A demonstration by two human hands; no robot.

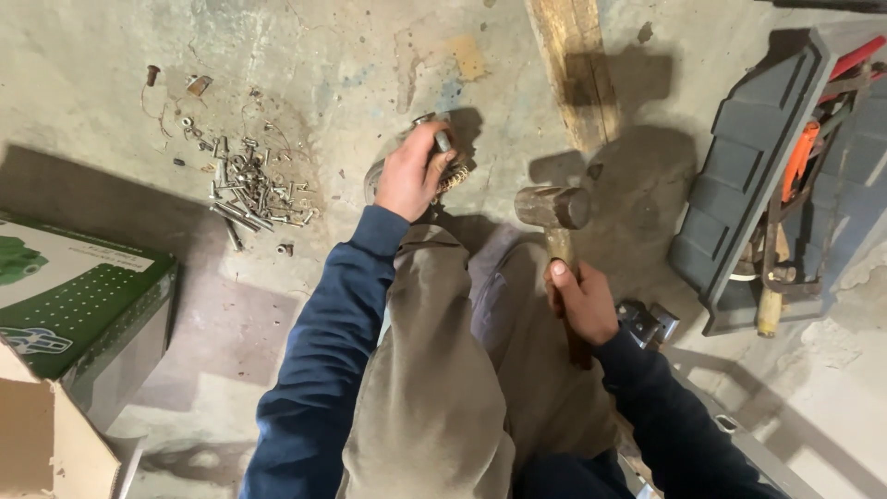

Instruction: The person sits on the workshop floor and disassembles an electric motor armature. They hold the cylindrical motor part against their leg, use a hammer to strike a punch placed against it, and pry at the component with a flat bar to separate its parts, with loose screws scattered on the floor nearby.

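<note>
Head view: left hand (408, 176) clenches a round metal part (442, 166); right hand (582, 300) grasps the heavy hammer (552, 208) mid-handle.

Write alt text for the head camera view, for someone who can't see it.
Seen from above, a crouching person's left hand presses a round metal part against the concrete floor while the right hand grips a hammer by its wooden handle. A pile of bolts and screws lies to the left, an open grey toolbox to the right.
</note>
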